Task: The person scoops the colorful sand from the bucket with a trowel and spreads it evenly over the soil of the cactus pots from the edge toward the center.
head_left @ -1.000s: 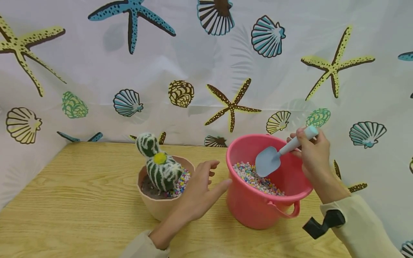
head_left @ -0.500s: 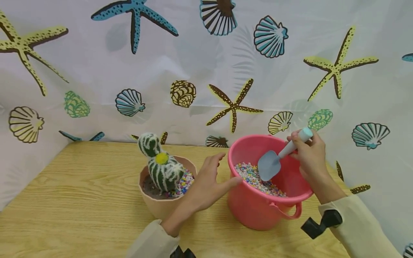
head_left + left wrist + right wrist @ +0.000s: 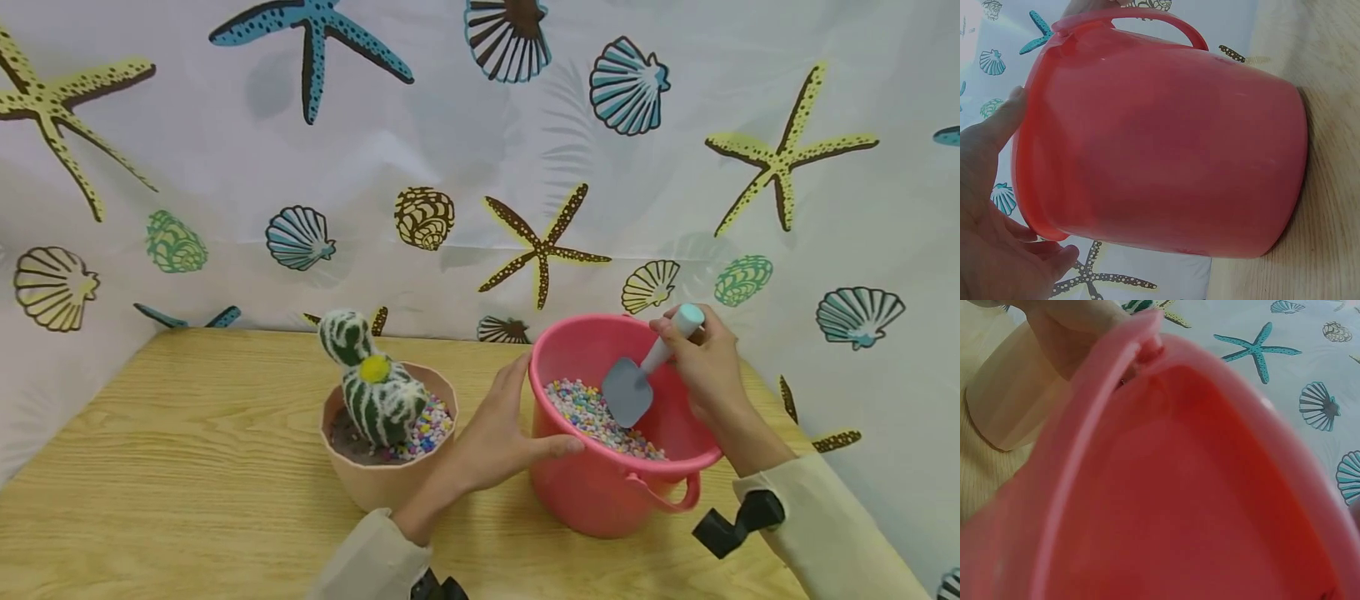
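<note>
In the head view my right hand [image 3: 708, 358] grips the pale handle of a small grey-blue shovel [image 3: 628, 392] over the pink bucket [image 3: 592, 500]. The shovel's blade tilts down inside the bucket, its tip at the multicoloured pebbles [image 3: 588, 408]. My left hand [image 3: 502, 437] is spread at the bucket's left side, thumb and fingertips right at the rim. The left wrist view shows that hand [image 3: 1004, 206] beside the bucket wall [image 3: 1166, 144]. Bucket wall fills most of the right wrist view, where the shovel is hidden.
Left of the bucket stands a beige pot [image 3: 375, 483] with a knitted cactus [image 3: 382, 404] and colourful pebbles inside. Both stand on a wooden table [image 3: 172, 442]. A white cloth [image 3: 450, 150] printed with shells and starfish hangs behind. The bucket's handle [image 3: 667, 496] hangs at its front.
My left hand has moved right, from beside the pot to the bucket's rim. My right hand has moved left and slightly down, lowering the shovel's blade toward the pebbles.
</note>
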Demonstrator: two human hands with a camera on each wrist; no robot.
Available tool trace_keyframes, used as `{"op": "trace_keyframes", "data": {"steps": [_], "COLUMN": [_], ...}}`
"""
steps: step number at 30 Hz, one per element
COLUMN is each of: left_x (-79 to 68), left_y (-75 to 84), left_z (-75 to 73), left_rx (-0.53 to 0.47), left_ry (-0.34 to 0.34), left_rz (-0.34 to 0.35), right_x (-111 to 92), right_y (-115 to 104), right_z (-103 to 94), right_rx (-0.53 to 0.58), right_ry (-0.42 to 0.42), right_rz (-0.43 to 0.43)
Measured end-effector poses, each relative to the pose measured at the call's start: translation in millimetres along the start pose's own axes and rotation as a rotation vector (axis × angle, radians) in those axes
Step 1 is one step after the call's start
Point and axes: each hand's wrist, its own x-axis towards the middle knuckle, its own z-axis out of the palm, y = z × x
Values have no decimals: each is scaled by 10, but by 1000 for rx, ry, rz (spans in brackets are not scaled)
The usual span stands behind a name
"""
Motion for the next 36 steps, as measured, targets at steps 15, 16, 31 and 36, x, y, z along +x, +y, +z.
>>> {"op": "trace_keyframes", "data": {"steps": [15, 16, 31, 36], "left_x": [38, 37, 40, 35], "left_y": [30, 34, 71, 73], "left_z": [34, 32, 36, 51], "left_rx": [8, 7, 67, 70], "left_ry": [50, 48, 29, 30], "left_rz": [34, 33, -10, -11], "right_x": [25, 25, 11, 31], "right_y": [-1, -1, 21, 41], "right_z": [19, 14, -78, -174], "right_rx": [71, 86, 304, 295], "right_ry": [-146, -150, -100, -98], "right_rz": [-60, -60, -19, 58]}}
